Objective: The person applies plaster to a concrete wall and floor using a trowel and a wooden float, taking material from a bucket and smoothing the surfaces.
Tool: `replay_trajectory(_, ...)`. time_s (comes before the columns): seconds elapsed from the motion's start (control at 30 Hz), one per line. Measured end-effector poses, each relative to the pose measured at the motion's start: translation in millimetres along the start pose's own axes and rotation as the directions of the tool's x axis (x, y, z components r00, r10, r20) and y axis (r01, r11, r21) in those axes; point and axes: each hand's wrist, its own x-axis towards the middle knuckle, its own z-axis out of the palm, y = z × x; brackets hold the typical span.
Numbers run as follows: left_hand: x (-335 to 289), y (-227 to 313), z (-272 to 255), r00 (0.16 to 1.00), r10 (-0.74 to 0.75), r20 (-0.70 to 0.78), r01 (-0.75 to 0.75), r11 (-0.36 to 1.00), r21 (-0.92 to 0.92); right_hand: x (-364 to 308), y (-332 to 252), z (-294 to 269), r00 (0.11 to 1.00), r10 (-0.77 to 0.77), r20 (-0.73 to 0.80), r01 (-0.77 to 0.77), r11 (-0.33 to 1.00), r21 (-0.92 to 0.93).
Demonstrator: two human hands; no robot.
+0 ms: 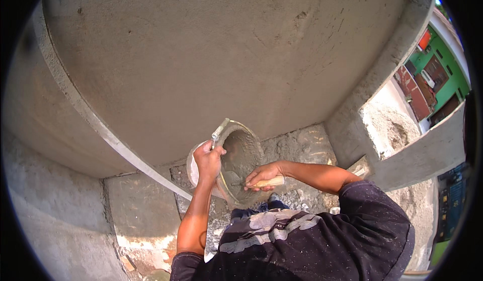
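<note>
A bucket [255,139] coated in grey mortar stands tilted in front of me, close to the foot of the wall. My left hand [209,159] is closed at its left rim, by the handle; the fingertips are partly hidden. Wet grey mortar [238,155] clings to the inside of the bucket. In my right hand [263,175] is a trowel, gripped by its pale wooden handle [271,182]. The trowel's blade [231,178] dips into the bucket's mouth and looks smeared with mortar.
A tall plastered wall [211,55] rises ahead, with a narrow raised edge [108,137] curving down on the left. At right is a low wall [422,160] with an opening, sand [390,127] beyond it. Rough, rubble-strewn floor [302,148] surrounds the bucket.
</note>
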Motion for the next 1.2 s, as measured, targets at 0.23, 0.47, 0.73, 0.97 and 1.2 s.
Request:
replay_trajectory(0.23,-8.6,14.0,-44.7,0.972,-0.015,-0.233,-0.013,0.992,-0.122,-17.7,12.8,51.0,0.954,-0.296,-0.046,0.283,0.838,0.467)
replay_trajectory(0.47,-2.9,16.2,-43.9,0.903,-0.010,-0.429,-0.085,0.976,-0.200,-84.6,-16.2,84.4,0.734,-0.620,-0.278,0.655,0.538,0.531)
replay_trajectory(0.73,-30.5,10.7,-69.1,0.882,0.096,-0.461,-0.029,0.988,0.151,-191.6,-59.5,101.0,0.159,-0.872,-0.464,0.937,-0.016,0.350)
replay_trajectory(0.97,-36.8,3.5,-71.9,0.872,-0.039,-0.488,0.098,0.990,0.097,-364.8,-77.2,156.2,-0.853,-0.265,-0.449,0.521,-0.411,-0.748)
replay_trajectory(1.2,-25.8,-24.6,-80.9,0.866,0.041,-0.498,-0.004,0.997,0.074,-557.4,-56.8,212.7,-0.713,0.491,0.502,-0.343,0.379,-0.859)
